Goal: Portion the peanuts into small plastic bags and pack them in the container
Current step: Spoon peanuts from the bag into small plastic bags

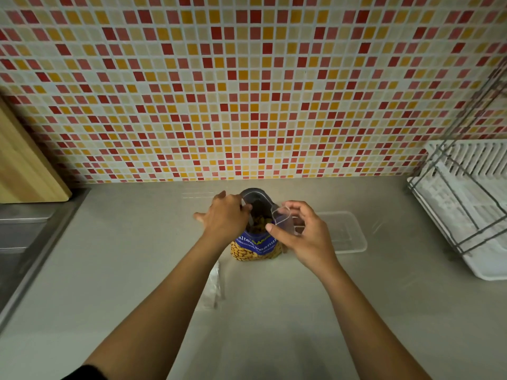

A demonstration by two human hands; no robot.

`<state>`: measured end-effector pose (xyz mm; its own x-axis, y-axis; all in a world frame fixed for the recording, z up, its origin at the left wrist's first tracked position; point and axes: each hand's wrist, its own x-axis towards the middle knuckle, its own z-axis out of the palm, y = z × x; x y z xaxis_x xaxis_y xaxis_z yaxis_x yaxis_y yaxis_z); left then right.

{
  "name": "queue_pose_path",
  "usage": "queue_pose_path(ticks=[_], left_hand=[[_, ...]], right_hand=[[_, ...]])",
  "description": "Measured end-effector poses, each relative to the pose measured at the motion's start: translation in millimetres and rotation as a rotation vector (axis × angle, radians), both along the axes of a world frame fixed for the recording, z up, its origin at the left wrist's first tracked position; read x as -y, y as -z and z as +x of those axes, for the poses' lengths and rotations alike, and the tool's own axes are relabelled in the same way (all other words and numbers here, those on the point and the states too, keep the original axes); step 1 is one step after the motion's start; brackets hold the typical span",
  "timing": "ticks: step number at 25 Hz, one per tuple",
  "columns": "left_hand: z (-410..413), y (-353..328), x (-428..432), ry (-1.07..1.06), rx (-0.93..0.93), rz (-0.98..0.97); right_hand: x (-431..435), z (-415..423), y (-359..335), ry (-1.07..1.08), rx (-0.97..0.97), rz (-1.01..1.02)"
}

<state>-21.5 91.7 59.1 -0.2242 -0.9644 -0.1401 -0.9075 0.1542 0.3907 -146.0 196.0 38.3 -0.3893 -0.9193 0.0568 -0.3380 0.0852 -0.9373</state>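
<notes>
Rim of peanut bag (256, 246) is being gripped by left hand (225, 215), fingers curled; small plastic bag (284, 219) is being pinched by right hand (304, 237), just beside it; container (349, 233) is lying right of right hand.

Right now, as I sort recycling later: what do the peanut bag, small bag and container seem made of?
The peanut bag: glossy printed plastic film, perhaps foil-lined, as its open mouth looks grey and shiny. The small bag: thin clear plastic; what lies behind shows through. The container: translucent, seemingly rigid plastic with a moulded rim.
</notes>
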Motion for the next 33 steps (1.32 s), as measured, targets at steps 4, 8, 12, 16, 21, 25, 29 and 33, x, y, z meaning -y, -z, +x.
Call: queue_pose_path(ticks=[4,8,12,16,21,25,29,33], left_hand=[[14,-5,10,-0.028,-0.415,0.236],[22,-13,6,-0.134,-0.673,0.361],[23,-20,-1,-0.25,-0.831,0.356],[25,-24,-4,-0.306,-0.885,0.377],[39,-20,9,-0.401,-0.914,0.354],[51,-18,15,-0.488,-0.947,0.371],[55,-18,19,-0.506,-0.99,0.38],[56,-18,19,-0.516,-1.002,0.368]], right_hand=[[-4,-2,0,-0.017,-0.035,0.002],[-5,-4,-2,-0.027,-0.054,0.006],[-8,-6,-3,-0.03,-0.068,0.007],[-9,-6,-2,-0.033,-0.085,0.01],[-8,-5,-7,0.014,-0.094,-0.014],[-1,-2,-13,0.044,-0.179,-0.05],[7,4,-13,0.045,-0.311,-0.021],[10,5,-11,0.048,-0.327,0.008]])
